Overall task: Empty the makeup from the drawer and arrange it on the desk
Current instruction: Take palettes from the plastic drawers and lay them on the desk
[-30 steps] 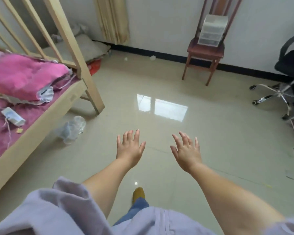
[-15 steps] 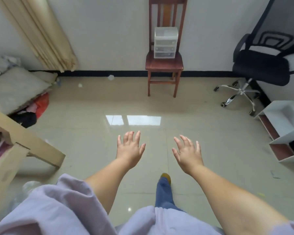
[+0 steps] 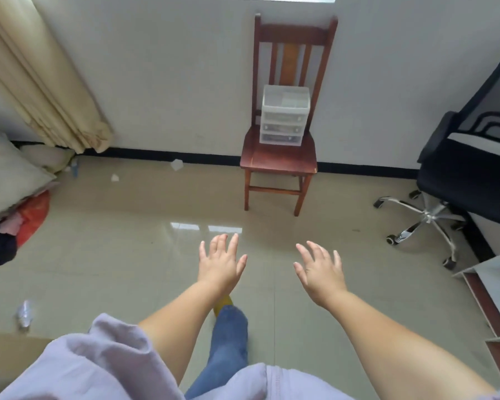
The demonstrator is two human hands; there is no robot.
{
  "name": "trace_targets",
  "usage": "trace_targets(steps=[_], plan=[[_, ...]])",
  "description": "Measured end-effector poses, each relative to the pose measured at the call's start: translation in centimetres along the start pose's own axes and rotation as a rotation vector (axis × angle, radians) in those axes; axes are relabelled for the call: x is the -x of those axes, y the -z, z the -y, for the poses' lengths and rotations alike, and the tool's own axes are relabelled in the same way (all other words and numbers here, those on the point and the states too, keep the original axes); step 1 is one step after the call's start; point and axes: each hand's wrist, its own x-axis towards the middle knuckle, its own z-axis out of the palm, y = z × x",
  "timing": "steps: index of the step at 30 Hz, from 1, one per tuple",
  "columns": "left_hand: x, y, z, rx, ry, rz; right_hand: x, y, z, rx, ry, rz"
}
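A small translucent white drawer unit with three closed drawers stands on the seat of a brown wooden chair against the far wall. What the drawers contain cannot be made out. My left hand and my right hand are stretched out in front of me over the tiled floor, fingers spread and straight, holding nothing. Both hands are well short of the chair. No desk is in view.
A black office chair on a chrome wheeled base stands at the right. A white shelf unit lies at the right edge. Curtain, cushions and clothes sit at the left; paper scraps lie by the wall.
The view has swung right and moved forward: the bed has left the frame, and the chair with the drawer unit is now centred and closer. Both hands keep the same spread pose.
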Motion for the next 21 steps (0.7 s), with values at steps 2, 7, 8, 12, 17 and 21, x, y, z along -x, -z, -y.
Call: trace_targets(steps=[2,7,8,12,17,21], plan=[[-5.8,0.6,0.7,-0.008,-0.003,0.001,-5.4,0.5,-0.3,-0.009,-0.01,0.003],[-21.9,4.8,1.8,-0.054,-0.032,-0.039,-19.3,4.3,-0.7,-0.073,-0.099,-0.051],[-25.1,6.1,1.7,-0.07,-0.05,-0.058,-21.9,5.3,-0.7,-0.087,-0.119,-0.067],[-35.0,8.9,-0.1,-0.076,-0.134,-0.048,-30.1,7.8,-1.7,-0.147,-0.164,-0.055],[-46.6,9.2,-2.6,-0.11,-0.188,0.031,-41.3,9.8,-4.7,-0.169,-0.188,-0.011],[-55.9,9.3,-4.2,-0.09,-0.102,0.04,-51.1,11.5,-7.8,-0.176,-0.136,0.014]])
